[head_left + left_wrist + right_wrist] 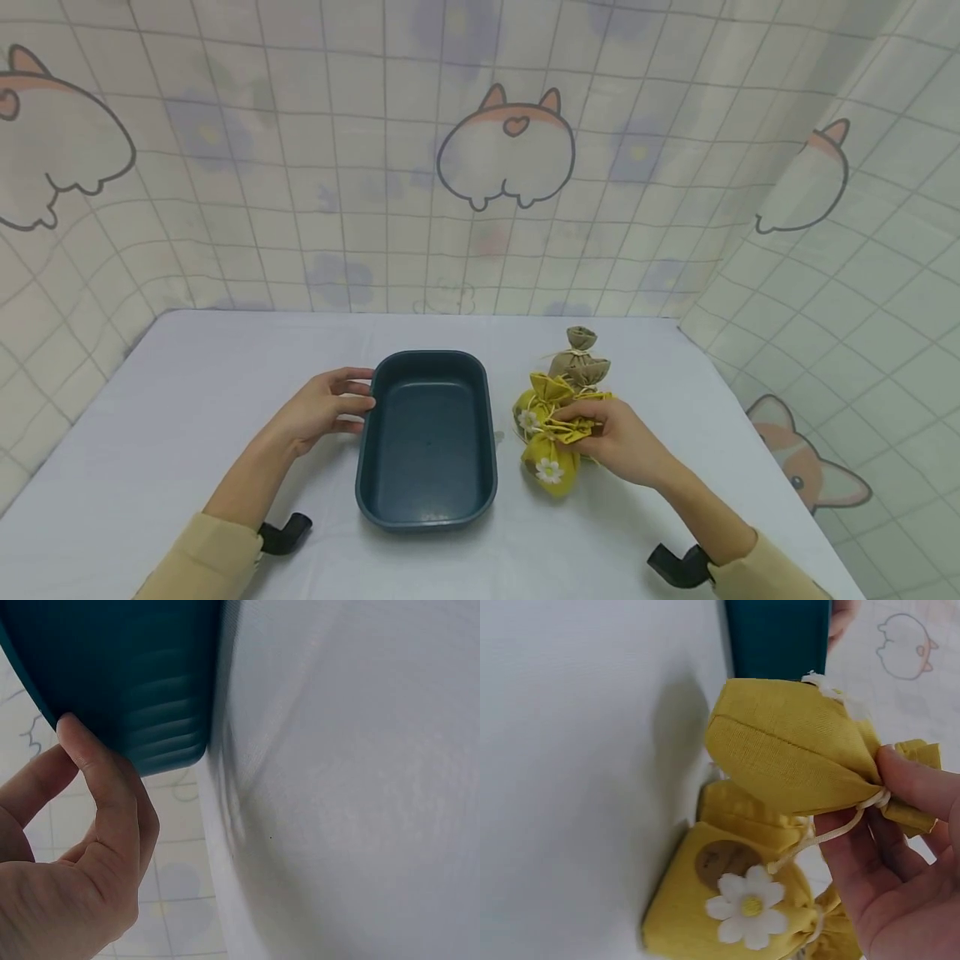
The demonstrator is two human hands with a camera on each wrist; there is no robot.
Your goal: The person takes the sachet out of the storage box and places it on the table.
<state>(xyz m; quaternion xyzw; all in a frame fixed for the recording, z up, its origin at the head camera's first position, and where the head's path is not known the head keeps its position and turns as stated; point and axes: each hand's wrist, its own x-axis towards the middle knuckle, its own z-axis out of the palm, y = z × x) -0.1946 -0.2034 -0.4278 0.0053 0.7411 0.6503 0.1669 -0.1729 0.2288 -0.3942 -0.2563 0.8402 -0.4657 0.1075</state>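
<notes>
A dark teal rectangular tray (pixel 428 528) stands on the white table, with nothing in it. My left hand (pixel 330 410) is at its left side, fingertips touching the rim; the left wrist view shows a finger (pixel 105 784) against the tray's ribbed outer wall (pixel 161 712). My right hand (pixel 618 437) pinches a yellow cloth drawstring pouch (pixel 787 746) by its tied neck, its body lifted and tilted. A white flower (pixel 549 471) decorates this pouch. Below it lies another yellow pouch (pixel 697 900) with a white flower and a round brown label.
Behind the yellow pouches are brownish drawstring pouches (pixel 581 362), partly overlapped. The white table (pixel 187 375) extends left of the tray. A tiled-pattern curtain (pixel 360 167) with cartoon corgis surrounds the back and sides. Each wrist bears a black mount (pixel 285 533).
</notes>
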